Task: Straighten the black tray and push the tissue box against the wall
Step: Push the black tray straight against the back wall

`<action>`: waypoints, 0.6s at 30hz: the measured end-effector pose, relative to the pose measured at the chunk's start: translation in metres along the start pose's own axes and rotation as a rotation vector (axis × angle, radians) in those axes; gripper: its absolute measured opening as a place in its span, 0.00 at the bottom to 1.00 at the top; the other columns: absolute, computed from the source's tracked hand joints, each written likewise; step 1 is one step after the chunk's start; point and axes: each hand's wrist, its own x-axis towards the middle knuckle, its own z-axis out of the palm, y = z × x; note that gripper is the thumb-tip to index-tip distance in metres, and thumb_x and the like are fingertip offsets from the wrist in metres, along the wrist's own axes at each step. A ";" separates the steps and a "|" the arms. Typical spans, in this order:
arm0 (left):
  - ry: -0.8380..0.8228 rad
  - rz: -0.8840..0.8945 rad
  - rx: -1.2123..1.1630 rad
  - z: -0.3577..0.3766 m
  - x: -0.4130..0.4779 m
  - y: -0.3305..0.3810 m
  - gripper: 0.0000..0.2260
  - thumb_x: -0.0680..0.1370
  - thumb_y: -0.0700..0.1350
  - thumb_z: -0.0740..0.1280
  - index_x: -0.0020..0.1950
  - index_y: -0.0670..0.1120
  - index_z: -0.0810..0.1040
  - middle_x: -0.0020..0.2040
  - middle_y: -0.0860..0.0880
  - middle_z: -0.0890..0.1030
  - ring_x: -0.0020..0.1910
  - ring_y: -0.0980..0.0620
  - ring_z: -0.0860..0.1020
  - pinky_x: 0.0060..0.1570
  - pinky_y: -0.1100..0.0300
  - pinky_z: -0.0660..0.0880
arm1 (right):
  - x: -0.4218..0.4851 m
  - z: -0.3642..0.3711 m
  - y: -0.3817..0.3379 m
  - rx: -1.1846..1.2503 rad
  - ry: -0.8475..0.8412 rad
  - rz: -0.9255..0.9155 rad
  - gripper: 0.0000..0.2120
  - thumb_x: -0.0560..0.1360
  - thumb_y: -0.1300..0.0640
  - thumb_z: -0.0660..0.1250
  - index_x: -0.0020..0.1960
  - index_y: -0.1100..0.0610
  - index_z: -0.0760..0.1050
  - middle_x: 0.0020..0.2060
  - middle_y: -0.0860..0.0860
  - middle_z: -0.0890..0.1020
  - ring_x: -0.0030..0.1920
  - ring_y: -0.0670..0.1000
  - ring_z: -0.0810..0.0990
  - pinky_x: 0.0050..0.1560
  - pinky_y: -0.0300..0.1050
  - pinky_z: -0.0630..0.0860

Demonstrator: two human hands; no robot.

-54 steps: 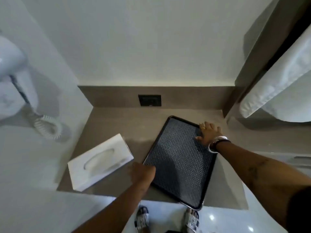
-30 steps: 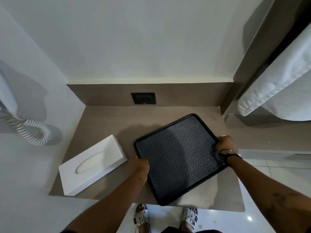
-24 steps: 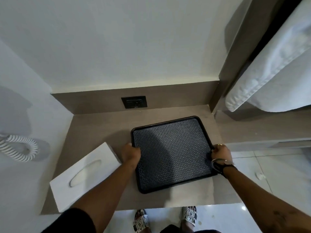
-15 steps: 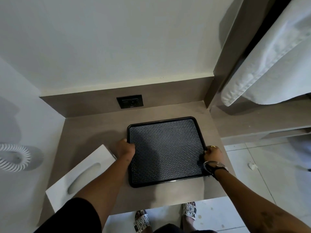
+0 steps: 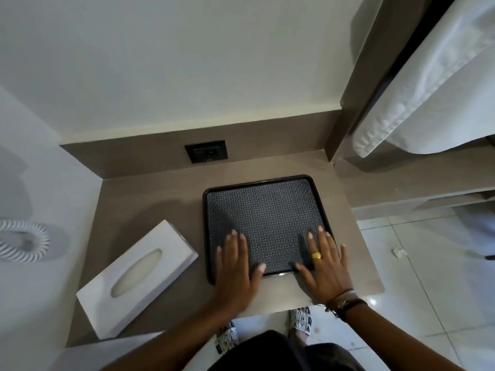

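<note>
Pressing: both hands flat, fingers spread, on the near edge of the tray
Left hand [image 5: 235, 266]: open, gripping nothing
Right hand [image 5: 322, 266]: open, gold ring
Black patterned rectangular tray [image 5: 265, 218]: square on the brown counter [image 5: 150, 199]
White cardboard tissue box [image 5: 138, 267]: angled, left of tray, apart from it

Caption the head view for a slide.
Both hands flat on the black tray; tissue box askew alongside.

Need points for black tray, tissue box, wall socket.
black tray [image 5: 263, 210], head view, on the bare patterned floor of the tray beyond the hands.
tissue box [image 5: 171, 238], head view, on its white top face near the far corner.
wall socket [image 5: 206, 151], head view, on the middle of its dark plate.
</note>
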 end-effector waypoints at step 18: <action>-0.300 0.024 0.137 0.025 0.006 -0.016 0.40 0.78 0.68 0.45 0.77 0.41 0.65 0.78 0.37 0.62 0.77 0.37 0.63 0.73 0.42 0.51 | 0.022 0.041 -0.017 -0.082 -0.260 -0.080 0.42 0.74 0.26 0.50 0.78 0.52 0.57 0.79 0.58 0.54 0.78 0.62 0.51 0.71 0.73 0.47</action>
